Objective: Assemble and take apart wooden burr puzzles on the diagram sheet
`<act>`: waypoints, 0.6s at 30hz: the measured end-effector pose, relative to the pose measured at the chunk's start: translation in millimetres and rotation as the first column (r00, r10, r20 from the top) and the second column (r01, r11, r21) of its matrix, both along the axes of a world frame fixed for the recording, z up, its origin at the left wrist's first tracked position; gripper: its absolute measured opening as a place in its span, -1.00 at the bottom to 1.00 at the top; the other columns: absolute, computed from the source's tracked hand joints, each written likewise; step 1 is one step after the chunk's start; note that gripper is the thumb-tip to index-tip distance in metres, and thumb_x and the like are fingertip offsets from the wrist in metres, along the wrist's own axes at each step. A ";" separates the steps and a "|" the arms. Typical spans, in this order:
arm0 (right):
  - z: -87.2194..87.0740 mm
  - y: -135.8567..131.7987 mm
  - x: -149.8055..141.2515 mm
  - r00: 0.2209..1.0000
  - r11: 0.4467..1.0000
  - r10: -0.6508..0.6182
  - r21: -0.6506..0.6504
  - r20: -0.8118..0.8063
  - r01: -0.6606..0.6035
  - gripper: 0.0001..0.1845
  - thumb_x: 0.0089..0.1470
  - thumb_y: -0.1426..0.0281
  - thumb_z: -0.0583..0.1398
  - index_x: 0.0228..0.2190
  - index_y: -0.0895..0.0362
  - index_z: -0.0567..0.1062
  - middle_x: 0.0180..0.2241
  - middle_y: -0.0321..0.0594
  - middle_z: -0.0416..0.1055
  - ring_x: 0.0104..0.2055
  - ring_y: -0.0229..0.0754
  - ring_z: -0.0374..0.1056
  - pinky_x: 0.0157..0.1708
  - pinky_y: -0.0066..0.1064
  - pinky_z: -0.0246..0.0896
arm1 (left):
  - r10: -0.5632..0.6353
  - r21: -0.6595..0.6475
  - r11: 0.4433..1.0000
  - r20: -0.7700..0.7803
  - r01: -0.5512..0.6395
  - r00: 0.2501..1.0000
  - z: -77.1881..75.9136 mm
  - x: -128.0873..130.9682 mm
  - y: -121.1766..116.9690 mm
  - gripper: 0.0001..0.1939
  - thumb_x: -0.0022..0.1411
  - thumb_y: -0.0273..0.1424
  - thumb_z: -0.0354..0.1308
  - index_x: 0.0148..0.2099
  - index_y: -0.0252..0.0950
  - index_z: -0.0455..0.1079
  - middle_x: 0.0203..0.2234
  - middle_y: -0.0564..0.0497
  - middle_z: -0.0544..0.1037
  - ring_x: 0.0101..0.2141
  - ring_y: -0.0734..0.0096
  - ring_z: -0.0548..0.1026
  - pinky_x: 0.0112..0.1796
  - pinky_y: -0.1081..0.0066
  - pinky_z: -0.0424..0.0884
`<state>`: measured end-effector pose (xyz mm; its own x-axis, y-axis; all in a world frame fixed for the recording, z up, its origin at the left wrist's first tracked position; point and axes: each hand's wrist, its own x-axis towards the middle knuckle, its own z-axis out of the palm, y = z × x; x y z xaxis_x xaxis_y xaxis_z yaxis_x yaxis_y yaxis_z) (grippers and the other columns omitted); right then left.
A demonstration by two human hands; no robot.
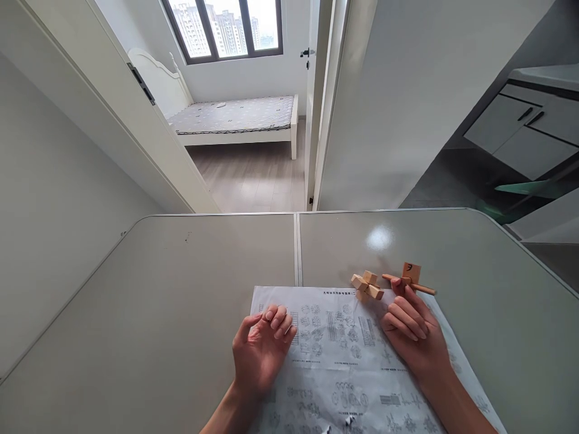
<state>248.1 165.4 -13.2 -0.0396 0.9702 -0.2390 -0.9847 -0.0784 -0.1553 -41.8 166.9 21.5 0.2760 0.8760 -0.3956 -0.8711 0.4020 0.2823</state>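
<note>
My left hand (261,348) rests palm up on the left part of a printed sheet (344,343), its fingers loosely curled with nothing in them. My right hand (409,334) lies on the sheet's right side, its fingertips around the brown wooden puzzle piece (409,278), a small block on a thin rod that stands at the sheet's top right corner. A pale interlocking wooden puzzle (367,286) sits on the sheet just left of that piece, a little apart from my right fingers.
The sheet lies on a grey folding table (181,283) with a seam down its middle. Beyond the table stand a white wall, an open doorway to a room with a bed (235,117), and grey cabinets (525,126) at the right.
</note>
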 end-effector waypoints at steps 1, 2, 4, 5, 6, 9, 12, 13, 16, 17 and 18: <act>0.8 0.1 -0.6 1.000 1.000 0.002 0.000 0.006 -0.002 -0.84 0.40 0.56 0.18 -0.06 0.09 0.47 -0.74 -0.61 0.15 -0.73 -0.42 0.20 -0.71 -0.69 0.16 | -0.003 0.000 1.000 -0.001 0.003 1.000 -0.1 -0.2 0.1 -0.71 0.15 -0.39 0.32 -0.41 -0.29 0.22 -0.48 0.13 0.18 -0.50 0.52 0.22 -0.39 0.42 0.31; 1.3 0.0 -1.2 1.000 1.000 0.002 -0.001 0.016 -0.002 -0.84 0.41 0.56 0.17 -0.09 0.08 0.47 -0.73 -0.60 0.15 -0.73 -0.43 0.20 -0.71 -0.69 0.16 | -0.007 0.000 1.000 -0.002 0.007 1.000 -0.1 -0.4 0.3 -0.71 0.15 -0.41 0.32 -0.42 -0.29 0.22 -0.49 0.13 0.18 -0.50 0.53 0.21 -0.40 0.42 0.31; 1.6 -0.2 -2.4 0.999 1.000 0.003 -0.002 0.045 -0.003 -0.85 0.43 0.55 0.16 -0.11 0.06 0.47 -0.73 -0.60 0.15 -0.74 -0.44 0.18 -0.70 -0.69 0.16 | -0.010 -0.003 1.000 -0.003 0.010 1.000 -0.1 -0.6 0.6 -0.70 0.14 -0.44 0.32 -0.43 -0.29 0.21 -0.50 0.13 0.17 -0.51 0.53 0.21 -0.40 0.42 0.30; 1.5 -0.5 -2.9 0.998 1.000 0.006 -0.003 0.064 -0.006 -0.86 0.43 0.53 0.17 -0.12 0.05 0.47 -0.72 -0.60 0.15 -0.74 -0.44 0.16 -0.70 -0.69 0.16 | -0.010 -0.005 1.000 -0.002 0.010 1.000 -0.2 -0.7 0.8 -0.71 0.13 -0.46 0.32 -0.43 -0.29 0.22 -0.50 0.14 0.17 -0.51 0.54 0.20 -0.41 0.42 0.29; 1.3 -0.8 -3.5 0.996 1.000 0.011 -0.004 0.085 -0.011 -0.88 0.44 0.51 0.18 -0.11 0.04 0.47 -0.72 -0.60 0.14 -0.75 -0.44 0.12 -0.70 -0.69 0.16 | -0.009 -0.005 1.000 0.001 0.009 1.000 -0.3 -0.8 0.9 -0.72 0.13 -0.47 0.32 -0.43 -0.30 0.22 -0.51 0.14 0.18 -0.51 0.54 0.20 -0.41 0.42 0.29; 1.6 -2.5 -5.4 0.985 1.000 0.026 -0.008 0.169 -0.025 -0.94 0.42 0.43 0.23 -0.11 0.02 0.47 -0.72 -0.61 0.07 -0.76 -0.44 -0.05 -0.70 -0.67 0.12 | -0.008 -0.003 1.000 0.011 0.008 1.000 -1.3 -1.1 0.8 -0.74 0.14 -0.47 0.31 -0.42 -0.30 0.24 -0.50 0.13 0.20 -0.51 0.53 0.21 -0.41 0.41 0.29; 3.5 -4.5 -9.3 0.953 0.999 0.040 -0.025 0.300 -0.034 -0.94 0.39 0.36 0.27 -0.13 0.01 0.48 -0.73 -0.62 -0.05 -0.74 -0.42 -0.24 -0.70 -0.64 0.06 | -0.002 -0.009 1.000 0.007 0.002 1.000 -2.0 -1.2 0.5 -0.75 0.17 -0.46 0.30 -0.42 -0.30 0.25 -0.50 0.13 0.20 -0.51 0.53 0.21 -0.42 0.41 0.29; 4.0 -5.0 -11.4 0.933 0.999 0.045 -0.030 0.357 -0.037 -0.92 0.37 0.32 0.29 -0.14 0.01 0.48 -0.73 -0.62 -0.08 -0.73 -0.41 -0.28 -0.69 -0.62 0.05 | 0.000 -0.012 1.000 0.003 0.000 1.000 -2.0 -1.0 0.5 -0.75 0.18 -0.46 0.30 -0.42 -0.30 0.25 -0.50 0.13 0.20 -0.51 0.53 0.21 -0.42 0.41 0.29; 2.8 -6.2 -20.3 0.825 0.998 0.065 -0.047 0.562 -0.046 -0.79 0.31 0.20 0.33 -0.16 0.03 0.49 -0.72 -0.61 -0.09 -0.71 -0.42 -0.29 -0.68 -0.57 0.01 | 0.002 -0.016 1.000 -0.008 -0.002 1.000 -1.4 -0.4 0.9 -0.74 0.19 -0.46 0.30 -0.42 -0.30 0.24 -0.50 0.13 0.19 -0.51 0.53 0.20 -0.42 0.41 0.29; 1.3 -6.7 -24.0 0.771 0.998 0.067 -0.052 0.634 -0.044 -0.75 0.29 0.15 0.34 -0.17 0.04 0.49 -0.72 -0.60 -0.07 -0.70 -0.42 -0.25 -0.68 -0.56 -0.04 | 0.002 -0.016 1.000 -0.008 -0.002 1.000 -1.1 -0.2 1.1 -0.73 0.19 -0.46 0.30 -0.42 -0.30 0.24 -0.50 0.13 0.19 -0.51 0.53 0.20 -0.42 0.41 0.29; -0.5 -7.3 -27.8 0.710 0.998 0.068 -0.055 0.701 -0.042 -0.71 0.27 0.11 0.35 -0.18 0.04 0.50 -0.71 -0.59 -0.05 -0.70 -0.41 -0.20 -0.69 -0.55 -0.10 | 0.001 -0.016 1.000 -0.007 -0.001 1.000 -0.9 -0.1 1.3 -0.73 0.20 -0.46 0.30 -0.42 -0.30 0.24 -0.50 0.14 0.18 -0.51 0.53 0.20 -0.41 0.41 0.29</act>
